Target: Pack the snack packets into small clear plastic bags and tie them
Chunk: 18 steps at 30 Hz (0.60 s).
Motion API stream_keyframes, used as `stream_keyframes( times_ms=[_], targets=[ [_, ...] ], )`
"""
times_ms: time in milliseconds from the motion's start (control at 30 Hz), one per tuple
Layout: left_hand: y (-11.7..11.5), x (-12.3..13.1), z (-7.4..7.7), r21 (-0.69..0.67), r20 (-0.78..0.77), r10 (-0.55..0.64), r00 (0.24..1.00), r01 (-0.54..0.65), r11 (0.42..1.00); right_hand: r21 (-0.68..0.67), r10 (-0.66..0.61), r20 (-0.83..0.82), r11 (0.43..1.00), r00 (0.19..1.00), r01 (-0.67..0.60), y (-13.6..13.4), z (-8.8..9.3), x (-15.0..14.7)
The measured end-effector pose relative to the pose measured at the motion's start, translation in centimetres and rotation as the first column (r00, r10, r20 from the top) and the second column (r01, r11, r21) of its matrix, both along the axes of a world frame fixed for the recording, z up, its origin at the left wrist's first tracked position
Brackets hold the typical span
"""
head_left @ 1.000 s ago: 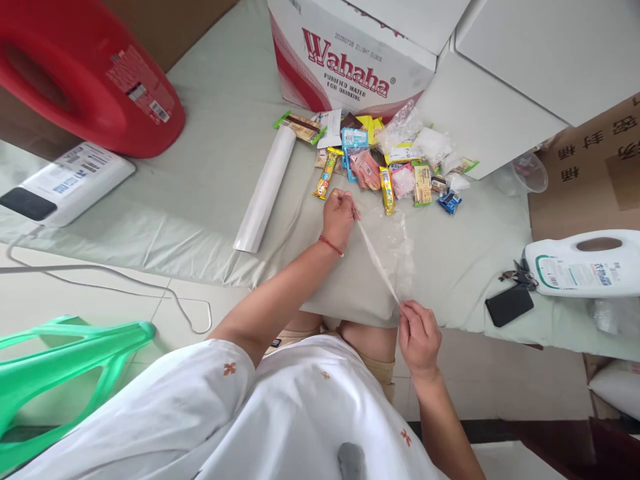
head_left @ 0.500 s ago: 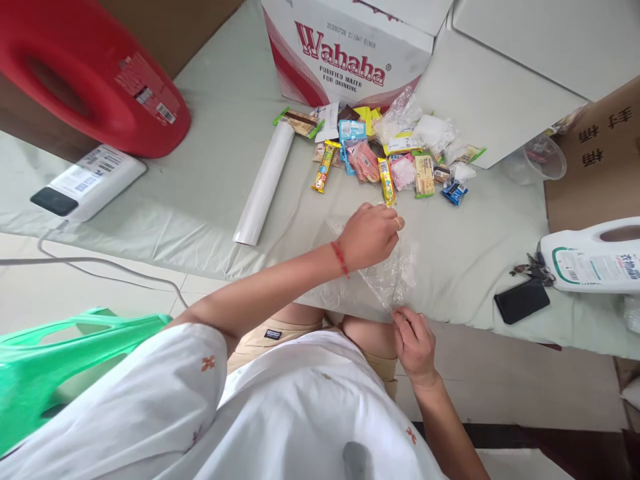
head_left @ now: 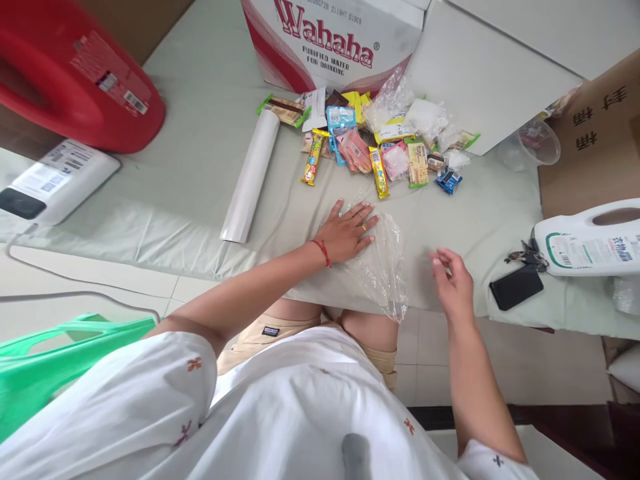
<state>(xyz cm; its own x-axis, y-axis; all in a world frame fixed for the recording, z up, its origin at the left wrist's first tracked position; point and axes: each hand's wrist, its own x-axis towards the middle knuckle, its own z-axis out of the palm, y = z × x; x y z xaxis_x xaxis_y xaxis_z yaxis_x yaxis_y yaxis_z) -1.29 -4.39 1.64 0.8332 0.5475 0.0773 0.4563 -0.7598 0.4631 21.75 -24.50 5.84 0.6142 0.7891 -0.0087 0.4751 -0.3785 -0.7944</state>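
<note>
My left hand (head_left: 347, 230), with a red string on the wrist, lies flat with fingers spread on a clear plastic bag (head_left: 383, 267). The bag is spread over the cloth, and its lower corner hangs past the front edge of the table. To the right of the bag, apart from it, is my right hand (head_left: 454, 283), fingers loosely bent and holding nothing. Beyond the bag lie a yellow snack packet (head_left: 379, 172) and a similar yellow stick packet (head_left: 314, 157). Several more wrapped snacks are heaped behind them, among them a pink packet (head_left: 354, 150) and a small blue packet (head_left: 449, 180).
A white roll (head_left: 250, 177) lies left of the bag. A Wahaha carton (head_left: 330, 47) stands behind the snacks. At left are a red jug (head_left: 115, 100) and a white device (head_left: 60, 180). A black phone (head_left: 516, 287), keys (head_left: 525, 255) and a white bottle (head_left: 585, 243) are at right.
My left hand has opened from a closed grip and now presses flat on the bag. My right hand has let go of the bag's corner and moved right and up. The view has shifted slightly.
</note>
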Motion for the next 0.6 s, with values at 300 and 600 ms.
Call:
stream_keyframes(
  times_ms=[300, 600],
  targets=[
    [0.0, -0.2, -0.1, 0.005, 0.024, -0.003, 1.0, 0.003, 1.0, -0.086, 0.216, -0.372, 0.96, 0.903, -0.266, 9.8, 0.6, 1.2],
    [0.0, -0.2, -0.2, 0.07, -0.042, -0.003, 0.999, 0.006, 0.998, -0.143, -0.008, -0.613, 0.985, 0.79, -0.101, 7.6, 1.8, 3.8]
  ],
)
